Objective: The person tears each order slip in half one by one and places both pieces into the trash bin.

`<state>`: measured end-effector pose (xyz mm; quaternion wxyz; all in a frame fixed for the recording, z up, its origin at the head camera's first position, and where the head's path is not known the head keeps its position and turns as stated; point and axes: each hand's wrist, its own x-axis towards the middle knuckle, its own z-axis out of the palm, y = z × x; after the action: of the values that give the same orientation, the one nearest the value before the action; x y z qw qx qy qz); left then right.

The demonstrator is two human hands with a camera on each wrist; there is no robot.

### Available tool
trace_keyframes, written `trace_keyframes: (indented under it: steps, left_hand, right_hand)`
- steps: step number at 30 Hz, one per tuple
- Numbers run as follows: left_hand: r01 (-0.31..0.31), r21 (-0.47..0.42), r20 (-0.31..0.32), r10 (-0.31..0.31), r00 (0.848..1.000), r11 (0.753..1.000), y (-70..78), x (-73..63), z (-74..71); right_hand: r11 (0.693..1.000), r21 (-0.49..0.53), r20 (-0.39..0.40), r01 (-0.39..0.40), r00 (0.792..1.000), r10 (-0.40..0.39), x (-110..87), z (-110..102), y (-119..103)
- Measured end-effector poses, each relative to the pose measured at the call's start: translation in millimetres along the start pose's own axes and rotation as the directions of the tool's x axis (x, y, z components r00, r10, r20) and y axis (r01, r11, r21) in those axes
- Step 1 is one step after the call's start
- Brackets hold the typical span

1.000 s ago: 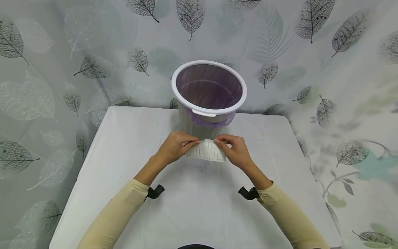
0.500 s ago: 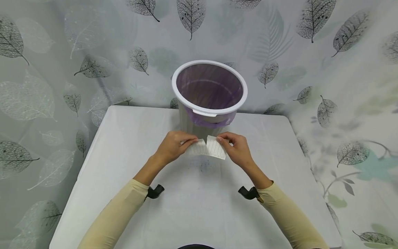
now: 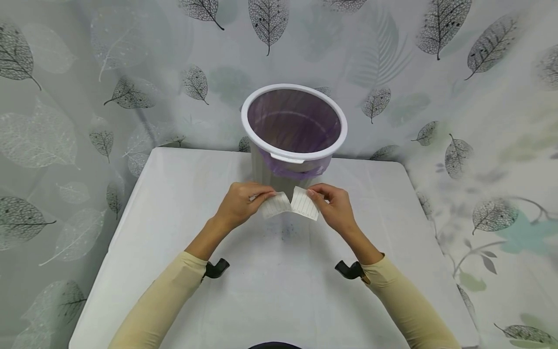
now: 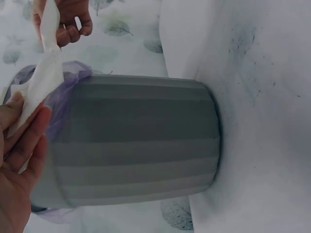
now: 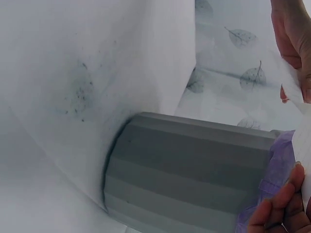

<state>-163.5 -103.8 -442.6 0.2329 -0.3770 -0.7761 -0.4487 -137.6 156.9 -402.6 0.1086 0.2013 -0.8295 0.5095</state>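
Observation:
A small piece of white lined paper (image 3: 304, 206) is held up in front of the bin, split by a tear from its top edge. Its two halves lean apart and seem to meet near the bottom. My left hand (image 3: 241, 206) pinches the left half between thumb and fingers. The right half is pinched by my right hand (image 3: 334, 207). In the left wrist view the paper (image 4: 44, 80) appears as a bent strip running between both hands. Only part of the paper (image 5: 304, 145) shows at the edge of the right wrist view.
Behind the paper a grey ribbed bin (image 4: 136, 141) with a white rim (image 3: 247, 121) stands on the white table (image 3: 196, 194). A purple liner (image 3: 283, 169) hangs over its lip. Small dark specks (image 3: 285, 232) mark the tabletop. Leaf-print cloth (image 3: 305, 53) surrounds the table.
The paper, whole or nearly so a second ago, now has a tear opening from the top. My hands have drawn slightly apart, and the halves have tilted away from each other.

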Motion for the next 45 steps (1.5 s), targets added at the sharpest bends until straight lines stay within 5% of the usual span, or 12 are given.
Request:
trace_keyframes:
  steps: [18, 31, 45]
  left_hand:
    - [-0.009, -0.008, -0.098, 0.008, 0.995, 1.000, 2.4, 0.2, -23.5]
    - [-0.059, 0.046, -0.117, 0.064, 0.991, 0.997, 19.0, 19.3, -46.6]
    - [-0.130, 0.126, -0.190, 0.152, 0.970, 0.983, 38.4, 60.8, -82.7]
  right_hand:
    - [0.999, 0.005, -0.069, -0.044, 0.997, 0.044, 3.3, -12, -3]
    - [0.995, 0.010, -0.088, 0.102, 0.991, -0.101, 11.3, -26, 7]
    - [0.961, -0.026, -0.148, 0.276, 0.949, -0.277, 46.0, -57, -24]
